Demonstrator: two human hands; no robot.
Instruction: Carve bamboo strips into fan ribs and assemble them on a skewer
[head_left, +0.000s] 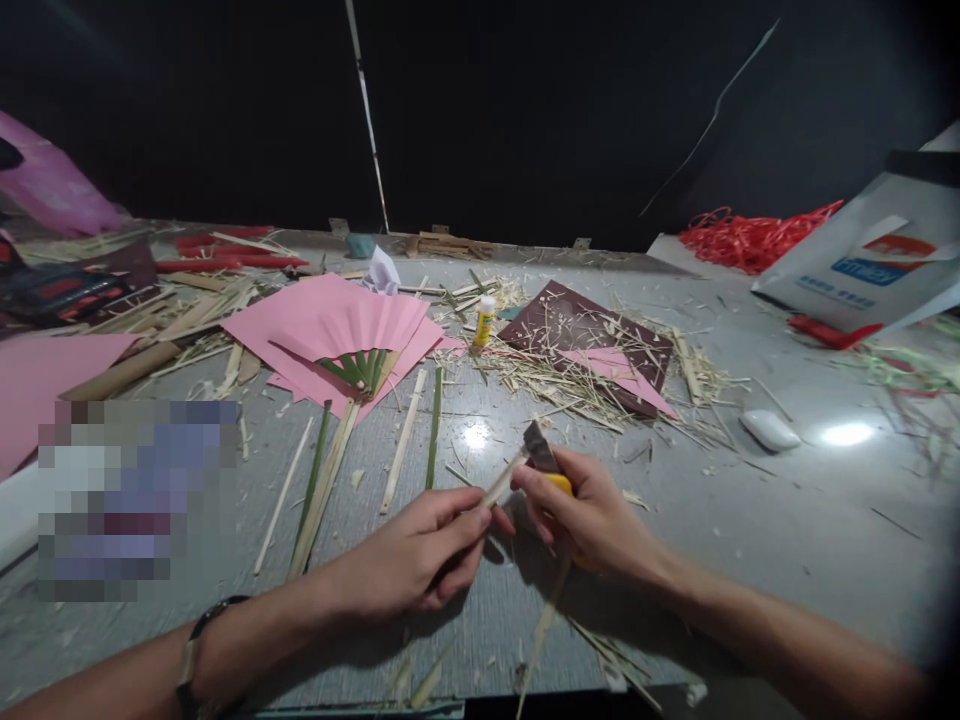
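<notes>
Between the fingers of my left hand (442, 550) is a thin pale bamboo strip (504, 482), tilted up to the right. My right hand (585, 510) is closed around a yellow utility knife (559, 484), its dark wide blade (538, 447) beside the strip's far end. The right thumb is close to the strip; whether it touches cannot be made out. Several more bamboo strips (405, 440) lie on the grey table (720, 570) beyond my left hand. A folded pink paper fan (360, 330) with green ribs rests on pink sheets behind them.
A yellow glue stick (484, 322) stands upright at mid-table. Shavings cover a dark brown board (555, 310) to its right. A white computer mouse-shaped object (770, 430), a white bag (862, 260) and red plastic strands (757, 238) are on the right. A brown tube (120, 372) lies left.
</notes>
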